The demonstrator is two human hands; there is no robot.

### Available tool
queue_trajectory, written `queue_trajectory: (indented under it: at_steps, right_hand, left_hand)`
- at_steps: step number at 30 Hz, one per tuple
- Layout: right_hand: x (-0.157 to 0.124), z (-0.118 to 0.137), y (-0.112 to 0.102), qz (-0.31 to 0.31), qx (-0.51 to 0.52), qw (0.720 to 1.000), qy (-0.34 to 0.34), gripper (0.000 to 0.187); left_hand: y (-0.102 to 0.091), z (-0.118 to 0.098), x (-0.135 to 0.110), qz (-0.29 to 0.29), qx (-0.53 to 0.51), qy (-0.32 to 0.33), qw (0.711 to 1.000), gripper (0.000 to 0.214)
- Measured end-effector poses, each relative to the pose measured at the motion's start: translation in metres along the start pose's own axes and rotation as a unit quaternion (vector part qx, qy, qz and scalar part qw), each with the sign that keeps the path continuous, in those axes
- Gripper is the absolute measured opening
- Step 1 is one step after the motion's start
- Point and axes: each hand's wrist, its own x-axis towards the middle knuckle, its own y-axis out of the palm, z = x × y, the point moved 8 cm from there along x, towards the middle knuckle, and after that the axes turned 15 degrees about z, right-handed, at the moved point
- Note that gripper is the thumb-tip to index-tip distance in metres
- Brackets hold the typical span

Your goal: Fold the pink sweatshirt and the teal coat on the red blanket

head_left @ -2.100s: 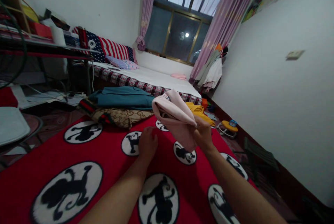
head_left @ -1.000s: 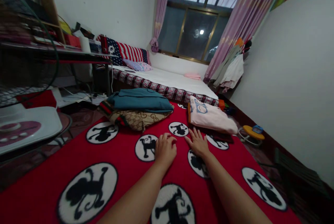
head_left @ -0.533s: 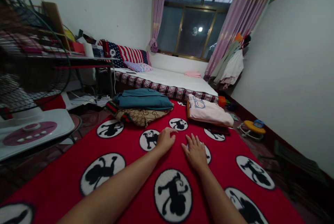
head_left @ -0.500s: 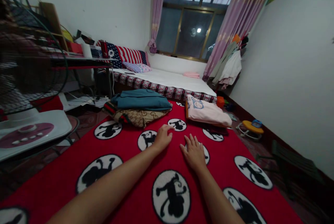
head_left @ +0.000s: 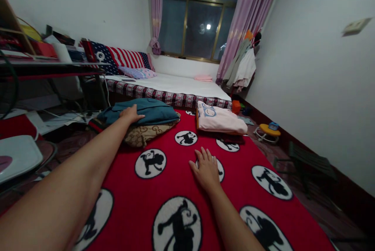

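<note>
My left hand (head_left: 131,113) reaches far out and lies palm down on a folded teal garment (head_left: 152,111), fingers stretched over the cloth. That garment tops a brown patterned piece (head_left: 146,134) with a striped edge. My right hand (head_left: 206,168) rests flat and open on the red blanket (head_left: 123,188) with black monkey circles. A folded pink garment (head_left: 220,120) with a blue print lies beyond my right hand, on a small stack at the blanket's far edge.
A bed (head_left: 175,86) with a flag pillow stands past the blanket under the window. A dark desk (head_left: 49,65) with clutter is on the left, a white fan base (head_left: 16,155) in front of it. A small yellow toy (head_left: 268,130) and hanging clothes (head_left: 243,67) are along the right wall.
The pink garment, held up in my right hand earlier, now lies folded on the far stack. My left hand has gone from the blanket out to the teal garment; my right hand stays flat.
</note>
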Motion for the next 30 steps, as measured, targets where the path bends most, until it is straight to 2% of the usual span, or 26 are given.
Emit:
queue_trajectory:
  at_steps: [3,5,7,8,10,11,13,15,16,18,19,20,21,23,24,25,26,27,29,30]
  right_hand:
    - [0.001,0.000,0.001,-0.008,0.012,1.000,-0.005,0.059]
    - [0.002,-0.001,0.000,-0.015,0.029,0.999,-0.011,0.058]
    - [0.003,-0.004,-0.002,-0.028,0.068,0.997,-0.022,0.055]
    - [0.003,-0.007,-0.004,-0.042,0.103,0.993,-0.028,0.053]
    - [0.003,-0.019,-0.011,-0.087,0.220,0.971,-0.037,0.053]
    - [0.003,-0.027,-0.015,-0.117,0.301,0.946,-0.039,0.055]
    - [0.001,-0.045,-0.019,-0.173,0.466,0.867,-0.040,0.062]
    - [-0.001,-0.054,-0.018,-0.194,0.582,0.788,-0.050,0.066]
    - [-0.001,-0.054,-0.017,-0.188,0.613,0.765,-0.059,0.068]
    - [-0.001,-0.045,-0.017,-0.149,0.635,0.753,-0.087,0.069]
    - [-0.002,-0.038,-0.017,-0.125,0.631,0.759,-0.103,0.070]
    - [-0.003,-0.031,-0.017,-0.104,0.618,0.770,-0.118,0.070]
    - [-0.005,-0.024,-0.017,-0.087,0.597,0.787,-0.132,0.070]
    - [-0.009,-0.010,-0.017,-0.060,0.542,0.824,-0.153,0.069]
    - [-0.011,-0.005,-0.016,-0.051,0.512,0.842,-0.160,0.067]
    - [-0.012,-0.001,-0.016,-0.045,0.485,0.857,-0.165,0.066]
    - [-0.013,0.001,-0.015,-0.042,0.467,0.867,-0.167,0.066]
    - [-0.013,0.002,-0.014,-0.043,0.461,0.871,-0.167,0.067]
    - [-0.013,0.000,-0.012,-0.048,0.484,0.858,-0.164,0.070]
    - [-0.012,-0.002,-0.010,-0.047,0.508,0.845,-0.162,0.072]
  left_hand:
    - [-0.001,-0.021,0.001,0.022,0.002,0.022,0.999,0.030]
    - [-0.008,-0.050,-0.009,0.013,-0.002,0.059,0.998,0.022]
    - [-0.014,-0.087,-0.035,0.004,-0.007,0.122,0.992,0.021]
    - [-0.013,-0.107,-0.055,0.006,-0.009,0.162,0.987,0.021]
    - [-0.005,-0.139,-0.113,0.031,-0.008,0.243,0.969,0.018]
    - [0.002,-0.150,-0.150,0.057,-0.006,0.290,0.955,0.015]
    - [0.024,-0.165,-0.236,0.158,0.017,0.408,0.899,0.011]
    - [0.047,-0.159,-0.319,0.313,0.058,0.464,0.827,0.008]
    - [0.051,-0.151,-0.354,0.376,0.059,0.473,0.795,0.010]
    - [0.042,-0.136,-0.401,0.459,0.010,0.481,0.747,0.018]
    - [0.031,-0.129,-0.409,0.461,-0.025,0.478,0.747,0.019]
    - [0.017,-0.122,-0.405,0.430,-0.061,0.469,0.769,0.019]
    - [0.001,-0.113,-0.391,0.364,-0.093,0.452,0.809,0.020]
    - [-0.035,-0.082,-0.350,0.162,-0.129,0.384,0.900,0.022]
    - [-0.049,-0.062,-0.329,0.060,-0.131,0.335,0.931,0.025]
    - [-0.054,-0.042,-0.311,-0.006,-0.122,0.284,0.951,0.036]
    - [-0.050,-0.025,-0.293,-0.025,-0.106,0.234,0.966,0.057]
    - [-0.040,-0.011,-0.276,-0.018,-0.100,0.186,0.977,0.075]
    - [-0.009,0.001,-0.256,0.064,-0.109,0.133,0.983,0.091]
    - [0.008,-0.004,-0.255,0.109,-0.117,0.136,0.978,0.089]
